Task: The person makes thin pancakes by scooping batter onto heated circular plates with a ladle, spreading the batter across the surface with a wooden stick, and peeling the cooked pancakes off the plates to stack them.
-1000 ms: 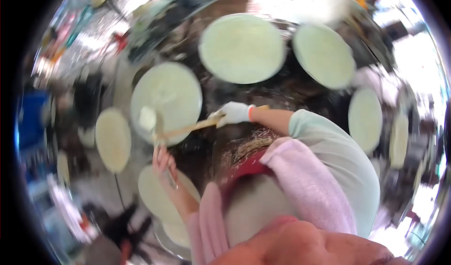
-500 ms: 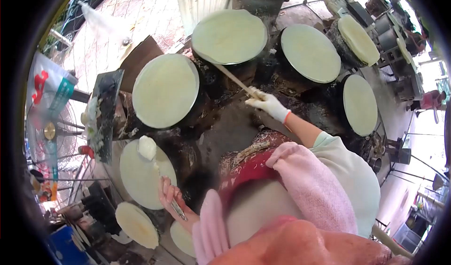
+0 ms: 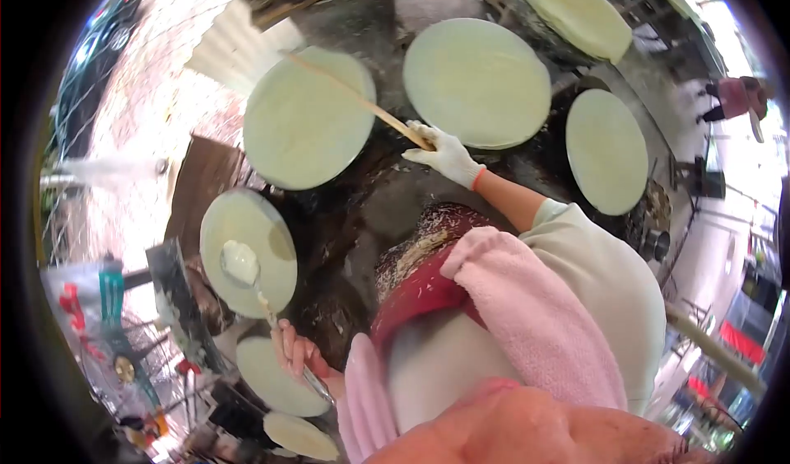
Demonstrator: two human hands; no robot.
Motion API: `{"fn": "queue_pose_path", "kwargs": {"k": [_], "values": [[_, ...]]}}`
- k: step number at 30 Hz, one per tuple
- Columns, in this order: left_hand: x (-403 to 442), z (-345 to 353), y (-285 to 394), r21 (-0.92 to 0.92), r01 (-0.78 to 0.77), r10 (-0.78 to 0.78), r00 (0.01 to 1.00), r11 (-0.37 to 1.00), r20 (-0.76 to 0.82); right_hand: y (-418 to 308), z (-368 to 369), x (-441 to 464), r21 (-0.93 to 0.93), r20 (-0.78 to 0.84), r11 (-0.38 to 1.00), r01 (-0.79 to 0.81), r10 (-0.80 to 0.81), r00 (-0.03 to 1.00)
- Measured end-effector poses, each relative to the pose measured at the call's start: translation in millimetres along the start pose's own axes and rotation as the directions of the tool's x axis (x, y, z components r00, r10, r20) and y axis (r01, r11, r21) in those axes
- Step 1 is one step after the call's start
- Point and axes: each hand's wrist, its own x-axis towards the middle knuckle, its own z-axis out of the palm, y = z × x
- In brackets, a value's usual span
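A ring of round, pale-topped discs surrounds a worker in the head camera's view; broadest is the far centre disc (image 3: 477, 85), its top evenly coated, with the far left disc (image 3: 309, 139) beside it and the right-hand disc (image 3: 607, 153) well to the other side; nearer, the near left disc (image 3: 247, 221) lies beneath a loaded ladle (image 3: 316, 383).

A slim wooden stick (image 3: 387, 118) reaches across the far left disc, though whether it touches the top cannot be told; the gloved right hand (image 3: 451, 158) grips it near its close end, fingers curled round; the bare left hand (image 3: 298, 350) has its fingers closed about the ladle's handle.

Good handling here would seem to call for a level ladle, so that nothing slops over the lip, and for a light, flat stick that does not score the soft-looking coating; both hands are busy and apart, so eyes would do well to check each.

Of the containers, a small metal pot (image 3: 656, 244) stands at right, its contents too small to make out; the ladle's bowl carries a thick-looking white mass (image 3: 241, 258), heaped above the near left disc.
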Motion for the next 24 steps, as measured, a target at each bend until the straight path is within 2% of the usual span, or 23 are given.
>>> {"fn": "queue_pose_path", "kwargs": {"k": [2, 4, 5, 6, 8, 9, 10, 11, 12, 13, 14, 15, 16, 17, 19, 20, 21, 22, 24], "values": [[16, 17, -12, -0.037, 0.003, -0.004, 0.999, 0.999, -0.033, -1, -9, 2, 0.033, -0.087, 0.999, -0.013, 0.015, 0.996], [31, 24, -18, -0.041, 0.033, -0.033, 0.999, 0.999, -0.007, -12, -32, -5, -0.103, -0.187, 0.993, -0.053, 0.033, 0.982], [39, 30, -23, -0.099, 0.079, -0.077, 0.997, 0.992, 0.021, -18, -51, -12, -0.169, -0.235, 0.982, -0.079, 0.038, 0.971], [50, 29, -25, -0.153, 0.133, -0.126, 0.99, 0.979, 0.056, 15, -64, -11, -0.14, -0.29, 0.989, -0.042, -0.001, 0.957], [61, 25, -26, -0.213, 0.221, -0.208, 0.975, 0.952, 0.081, 27, -83, -35, -0.036, -0.419, 0.997, -0.075, 0.053, 0.906], [65, 23, -27, -0.22, 0.246, -0.236, 0.969, 0.944, 0.07, 26, -97, -55, -0.131, -0.48, 0.975, -0.181, 0.097, 0.872], [70, 19, -28, -0.232, 0.27, -0.261, 0.963, 0.935, 0.067, 28, -108, -75, -0.116, -0.519, 0.971, -0.21, 0.121, 0.846], [79, 4, -27, -0.243, 0.309, -0.283, 0.949, 0.919, 0.139, 34, -113, -97, -0.102, -0.555, 0.966, -0.236, 0.142, 0.82], [84, -7, -30, -0.211, 0.318, -0.292, 0.945, 0.924, 0.145, 38, -121, -122, -0.086, -0.588, 0.961, -0.264, 0.165, 0.792], [91, -19, -28, -0.175, 0.323, -0.299, 0.942, 0.93, 0.151, 46, -120, -144, -0.208, -0.653, 0.946, -0.247, 0.053, 0.755], [98, -13, -33, -0.136, 0.324, -0.303, 0.941, 0.936, 0.153, 52, -120, -168, -0.244, -0.678, 0.923, -0.298, 0.058, 0.733], [94, -4, -40, 0.089, 0.258, -0.262, 0.964, 0.962, 0.039, 55, -122, -193, -0.278, -0.695, 0.894, -0.351, 0.065, 0.716], [90, 15, -49, 0.32, 0.23, -0.217, 0.973, 0.919, -0.076, 56, -126, -216, -0.311, -0.706, 0.861, -0.401, 0.074, 0.705], [83, 52, -69, 0.494, 0.193, -0.123, 0.978, 0.848, -0.17, 51, -131, -234, -0.272, -0.708, 0.84, -0.47, 0.156, 0.689], [81, 66, -81, 0.498, 0.256, -0.192, 0.965, 0.829, -0.176, 35, -143, -263, -0.19, -0.687, 0.789, -0.584, 0.318, 0.654], [92, 50, -80, 0.333, 0.36, -0.354, 0.932, 0.872, -0.079, 49, -152, -270, -0.25, -0.693, 0.814, -0.524, 0.227, 0.684], [98, 37, -81, 0.171, 0.471, -0.485, 0.873, 0.865, 0.046, 62, -167, -273, -0.233, -0.697, 0.841, -0.489, 0.206, 0.687], [98, 35, -86, 0.145, 0.491, -0.503, 0.863, 0.859, 0.051, 70, -180, -270, -0.214, -0.7, 0.866, -0.452, 0.187, 0.689], [98, 41, -101, 0.094, 0.534, -0.541, 0.839, 0.84, 0.059, 100, -213, -251, -0.143, -0.711, 0.955, -0.259, 0.083, 0.698]]}}
